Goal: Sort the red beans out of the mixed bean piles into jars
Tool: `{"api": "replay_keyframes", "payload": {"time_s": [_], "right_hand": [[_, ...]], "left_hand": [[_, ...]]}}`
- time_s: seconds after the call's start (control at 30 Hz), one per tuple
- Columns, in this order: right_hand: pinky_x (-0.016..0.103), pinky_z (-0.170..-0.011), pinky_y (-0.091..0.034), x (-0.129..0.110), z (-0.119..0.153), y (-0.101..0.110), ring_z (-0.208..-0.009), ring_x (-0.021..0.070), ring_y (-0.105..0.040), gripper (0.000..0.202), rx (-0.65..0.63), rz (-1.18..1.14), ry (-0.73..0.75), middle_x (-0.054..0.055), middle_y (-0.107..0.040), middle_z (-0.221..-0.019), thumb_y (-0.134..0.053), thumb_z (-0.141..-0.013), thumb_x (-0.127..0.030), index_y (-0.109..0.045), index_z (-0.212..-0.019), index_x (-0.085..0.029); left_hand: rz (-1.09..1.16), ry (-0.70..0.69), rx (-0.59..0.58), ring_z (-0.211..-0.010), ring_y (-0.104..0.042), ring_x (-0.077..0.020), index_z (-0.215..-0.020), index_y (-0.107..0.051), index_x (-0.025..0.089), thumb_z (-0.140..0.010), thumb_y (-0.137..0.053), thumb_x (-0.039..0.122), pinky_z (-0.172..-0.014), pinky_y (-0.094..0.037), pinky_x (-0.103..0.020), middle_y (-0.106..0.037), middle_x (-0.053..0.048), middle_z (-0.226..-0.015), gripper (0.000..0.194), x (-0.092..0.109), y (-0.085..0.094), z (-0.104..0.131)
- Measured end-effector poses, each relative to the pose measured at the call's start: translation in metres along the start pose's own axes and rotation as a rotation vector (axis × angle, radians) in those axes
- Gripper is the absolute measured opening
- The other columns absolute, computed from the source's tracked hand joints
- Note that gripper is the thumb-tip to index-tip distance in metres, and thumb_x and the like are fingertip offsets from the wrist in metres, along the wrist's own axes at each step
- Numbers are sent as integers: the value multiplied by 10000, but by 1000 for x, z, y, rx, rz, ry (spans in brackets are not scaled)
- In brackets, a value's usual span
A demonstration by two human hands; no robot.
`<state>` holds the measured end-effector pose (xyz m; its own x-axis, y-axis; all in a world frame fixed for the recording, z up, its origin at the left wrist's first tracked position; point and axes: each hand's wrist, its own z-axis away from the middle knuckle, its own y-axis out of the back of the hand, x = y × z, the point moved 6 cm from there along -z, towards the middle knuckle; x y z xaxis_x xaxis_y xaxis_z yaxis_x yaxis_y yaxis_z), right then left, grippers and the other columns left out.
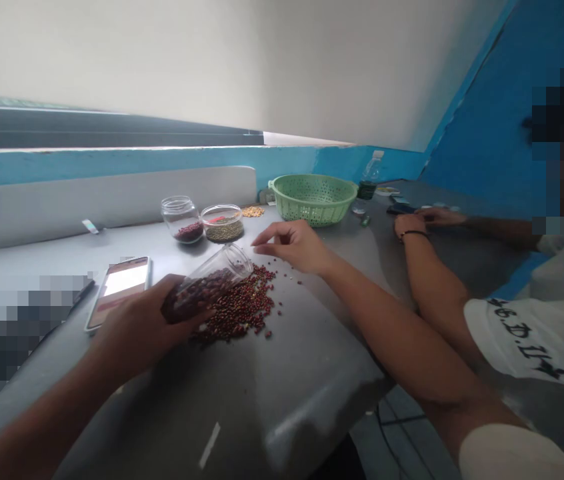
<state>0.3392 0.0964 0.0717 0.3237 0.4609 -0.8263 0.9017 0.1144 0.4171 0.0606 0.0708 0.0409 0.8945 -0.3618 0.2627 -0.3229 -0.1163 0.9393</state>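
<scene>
My left hand is wrapped round a clear jar, tilted on its side with its mouth toward the right and dark red beans inside. Below and beside the jar, a heap of red beans lies spread on the grey table. My right hand hovers just right of the jar's mouth, thumb and forefinger brought together; anything between them is too small to make out. Behind the tilted jar stand an upright jar with reddish beans and a round container of green beans.
A phone lies left of my left hand. At the back are a green basket, a small pile of yellow grains and a bottle. To the right, another person's hands rest near the table's back.
</scene>
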Motion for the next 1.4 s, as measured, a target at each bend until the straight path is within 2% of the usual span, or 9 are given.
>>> {"api": "replay_keyframes", "payload": {"time_s": [0.2,0.57,0.63,0.8,0.9,1.07,1.13,1.27,1.4], "right_hand": [[238,-622,-400,48,3,2,-641,105,-578,149,-403,313,-303,4,-752,-733,-887,-724,-230,-856,-852,-160],[241,-675,-419,48,3,-24,-692,118,-607,61,-534,364,-317,-9,-746,-722,-871,-777,-212,-840,-812,-172],[245,-646,-404,41,2,-21,-660,109,-569,72,-477,298,-291,-15,-714,-703,-840,-812,-233,-822,-821,-163],[245,-558,-337,8,-1,-15,-584,89,-463,238,-97,-100,-95,-41,-620,-672,-848,-806,-372,-797,-913,-166],[255,-565,-354,-8,1,-23,-599,96,-482,242,-46,-132,42,-17,-654,-707,-864,-781,-404,-820,-878,-187],[277,-669,-455,6,-3,-7,-718,134,-600,333,264,-129,69,57,-769,-850,-710,-947,-479,-831,-1018,-177],[272,-673,-465,19,-11,-15,-717,134,-615,329,157,-20,-14,62,-779,-866,-751,-928,-424,-822,-1107,-157],[288,-847,-518,26,-28,-58,-939,176,-702,378,-334,271,-16,99,-798,-1113,-856,-824,-253,-814,-1192,-174],[302,-866,-501,17,-37,-86,-934,188,-689,352,-542,494,58,100,-797,-1076,-859,-816,-202,-832,-1164,-160]], "left_hand": [[136,29,30,-711,-703,-286,-1051,-618,313,-743,-648,804,-654,-483,-399,-736,-25,-794,580,-7,0,-1],[111,26,13,-702,-704,-258,-1086,-646,287,-776,-662,762,-659,-469,-364,-748,-5,-784,567,-3,1,1],[106,30,7,-701,-706,-256,-1099,-650,285,-784,-657,745,-656,-469,-362,-753,-7,-789,557,-2,1,1],[44,-5,-10,-767,-726,-305,-1113,-654,289,-792,-637,751,-681,-481,-394,-773,-47,-852,563,4,-2,3],[-11,-45,-16,-778,-735,-332,-1138,-660,303,-813,-637,737,-670,-471,-411,-782,-67,-877,543,7,-3,4],[125,-2,60,-662,-671,-254,-1016,-642,308,-785,-686,719,-626,-475,-387,-712,-9,-735,473,-1,5,2],[197,26,102,-687,-660,-246,-984,-644,299,-776,-688,728,-655,-487,-393,-703,-6,-753,479,-7,8,1],[273,84,133,-784,-674,-252,-1126,-657,286,-772,-689,753,-679,-491,-377,-732,-8,-885,587,-17,10,0],[298,82,142,-830,-664,-243,-1165,-647,270,-796,-688,719,-657,-468,-343,-716,-9,-914,583,-18,11,1]]}}
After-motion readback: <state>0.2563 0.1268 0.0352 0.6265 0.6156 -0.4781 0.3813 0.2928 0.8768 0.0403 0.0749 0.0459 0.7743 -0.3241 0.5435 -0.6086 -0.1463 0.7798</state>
